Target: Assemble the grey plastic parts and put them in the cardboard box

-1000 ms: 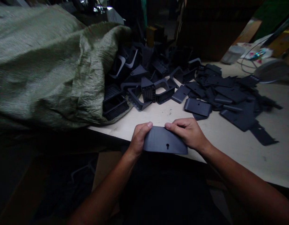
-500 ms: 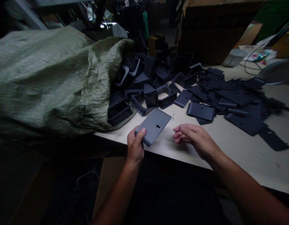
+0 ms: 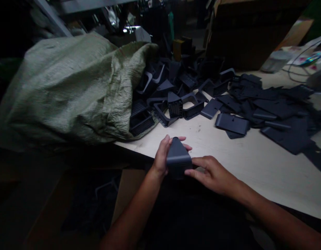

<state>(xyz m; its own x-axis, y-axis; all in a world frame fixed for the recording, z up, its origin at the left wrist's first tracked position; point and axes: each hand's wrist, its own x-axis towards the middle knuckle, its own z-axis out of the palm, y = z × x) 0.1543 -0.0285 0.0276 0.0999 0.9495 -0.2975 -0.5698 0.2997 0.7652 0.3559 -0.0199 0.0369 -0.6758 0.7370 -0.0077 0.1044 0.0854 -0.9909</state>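
Note:
A dark grey plastic casing (image 3: 178, 158) is held over the table's front edge, its triangular side facing up and its rounded edge toward me. My left hand (image 3: 162, 156) wraps around it from the left, with fingertips showing behind it. The thumb and forefinger of my right hand (image 3: 211, 173) pinch its right edge. Beyond my hands lie black bracket-like frames (image 3: 174, 104) with ribbed walls. Just right of these is a flat dark panel (image 3: 232, 124) with a small hole.
A green woven sack (image 3: 79, 90) slumps on the left, spilling frames onto the pale table (image 3: 202, 139). Dark panels (image 3: 280, 114) are heaped at right. Behind stands a large cardboard box (image 3: 254, 34); an open carton (image 3: 129, 187) sits below the table at left.
My left hand has turned the casing so that its narrow side and rounded edge show instead of the broad face with the keyhole. My right hand has moved in and gripped its right edge.

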